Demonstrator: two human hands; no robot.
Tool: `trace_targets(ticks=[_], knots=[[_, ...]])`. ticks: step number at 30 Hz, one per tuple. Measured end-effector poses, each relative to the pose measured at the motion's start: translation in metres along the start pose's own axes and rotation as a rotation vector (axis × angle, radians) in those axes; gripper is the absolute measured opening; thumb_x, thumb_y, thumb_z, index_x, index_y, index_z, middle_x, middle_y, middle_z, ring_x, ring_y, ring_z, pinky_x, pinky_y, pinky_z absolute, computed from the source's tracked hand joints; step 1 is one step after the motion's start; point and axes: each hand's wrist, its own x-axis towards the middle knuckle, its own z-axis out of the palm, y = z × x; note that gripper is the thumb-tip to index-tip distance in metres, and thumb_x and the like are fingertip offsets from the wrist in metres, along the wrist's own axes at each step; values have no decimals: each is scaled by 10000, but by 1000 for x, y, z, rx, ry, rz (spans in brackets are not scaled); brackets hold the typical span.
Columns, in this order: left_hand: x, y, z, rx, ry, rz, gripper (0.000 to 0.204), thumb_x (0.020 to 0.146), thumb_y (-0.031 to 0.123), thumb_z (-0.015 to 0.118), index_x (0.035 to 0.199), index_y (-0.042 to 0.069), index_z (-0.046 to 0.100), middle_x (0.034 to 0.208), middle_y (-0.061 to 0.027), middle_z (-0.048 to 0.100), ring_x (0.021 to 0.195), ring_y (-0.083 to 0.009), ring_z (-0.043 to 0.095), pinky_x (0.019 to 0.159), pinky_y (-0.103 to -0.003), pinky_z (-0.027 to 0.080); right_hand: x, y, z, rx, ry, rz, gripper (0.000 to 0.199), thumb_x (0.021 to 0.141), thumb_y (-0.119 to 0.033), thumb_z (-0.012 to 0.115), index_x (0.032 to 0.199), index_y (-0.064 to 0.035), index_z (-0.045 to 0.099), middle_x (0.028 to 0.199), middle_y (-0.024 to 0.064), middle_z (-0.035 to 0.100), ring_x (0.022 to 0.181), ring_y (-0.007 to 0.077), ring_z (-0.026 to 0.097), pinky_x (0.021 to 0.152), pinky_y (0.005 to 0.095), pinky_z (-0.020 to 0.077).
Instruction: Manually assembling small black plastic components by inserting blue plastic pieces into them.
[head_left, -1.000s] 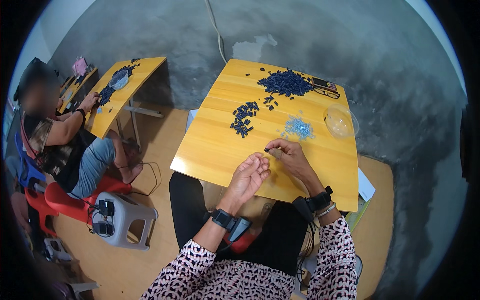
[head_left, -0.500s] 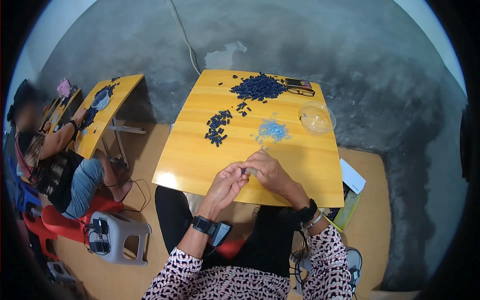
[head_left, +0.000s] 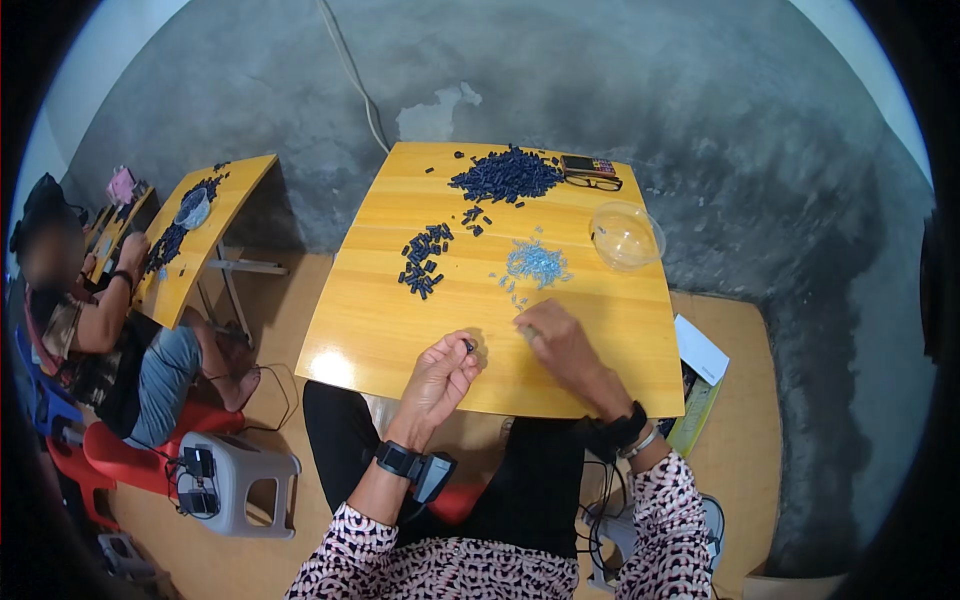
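My left hand (head_left: 441, 376) is closed, pinching a small dark cylindrical piece (head_left: 468, 346) between thumb and fingers above the near part of the table. My right hand (head_left: 558, 342) is a little to the right, its fingers drawn together and slightly blurred; what they hold, if anything, I cannot make out. Just beyond its fingertips lies a pile of tiny pale-blue clear pieces (head_left: 537, 262), a few scattered toward me. To the left is a loose group of dark cylindrical pieces (head_left: 425, 260). A larger heap of the same dark pieces (head_left: 508, 174) lies at the far edge.
The yellow table (head_left: 370, 330) also bears a clear round bowl (head_left: 628, 238), eyeglasses (head_left: 594, 183) and a dark calculator-like device (head_left: 587, 165). At left a person works at another table (head_left: 215, 235). A grey stool (head_left: 240, 482) stands left of me.
My hands have come apart. The right moved away from the dark piece, toward the pale-blue pile; the left still holds the piece. The other person's arm has shifted.
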Motion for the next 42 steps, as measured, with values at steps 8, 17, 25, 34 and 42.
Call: trace_targets(ticks=[8,17,25,34,42], knots=[[9,7,3,39,-3,-35,192,893,45,592,1072,-23,589,905,-64,600,795,-146,571,718,-230,505,20,67,-32,-115,63,243,58,767,7,609,812,-1,645,820,148,639,857,324,574,758,396,480],[13,10,-3,70,3,-66,223,891,40,584,1107,-12,588,978,-83,599,843,-150,578,745,-217,520,29,65,-30,-106,-63,249,91,772,13,582,817,-16,656,813,126,624,873,310,557,778,390,477],[13,7,-1,94,-6,-84,258,916,42,552,1162,-36,553,1018,-87,591,892,-148,566,807,-219,491,41,88,-36,-144,61,147,110,770,24,567,834,6,655,839,150,633,868,324,567,794,401,471],[14,8,-2,37,-27,-100,276,918,1,522,1190,-41,539,1042,-106,583,932,-161,565,857,-235,491,64,105,-39,-68,81,270,154,808,-22,499,827,39,638,858,222,628,861,364,575,790,420,466],[12,9,2,-27,-57,-109,258,904,-1,542,1161,-23,567,1020,-98,588,908,-161,563,813,-242,492,95,141,-12,-139,19,372,167,832,-47,478,852,39,619,881,272,613,825,444,587,780,461,478]])
